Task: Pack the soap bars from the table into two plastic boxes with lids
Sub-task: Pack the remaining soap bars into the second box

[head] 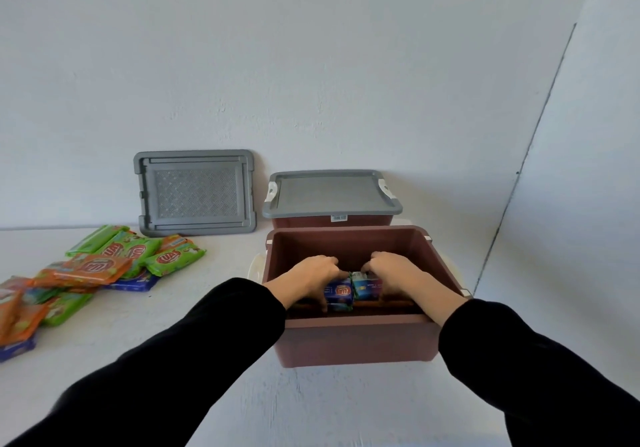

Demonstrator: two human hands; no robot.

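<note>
An open brown plastic box (356,342) stands in front of me on the white table. Both my hands are inside it. My left hand (311,273) grips a blue soap bar (338,292), and my right hand (394,270) grips a second blue soap bar (367,287) beside it. More bars lie low in the box, mostly hidden. Behind it stands a second brown box (332,220) shut with a grey lid (330,193). A pile of green, orange and blue soap bars (104,266) lies on the table at the left.
A loose grey lid (195,193) leans against the white wall behind the pile. The table (207,308) ends against that wall. A wall corner runs down at the right.
</note>
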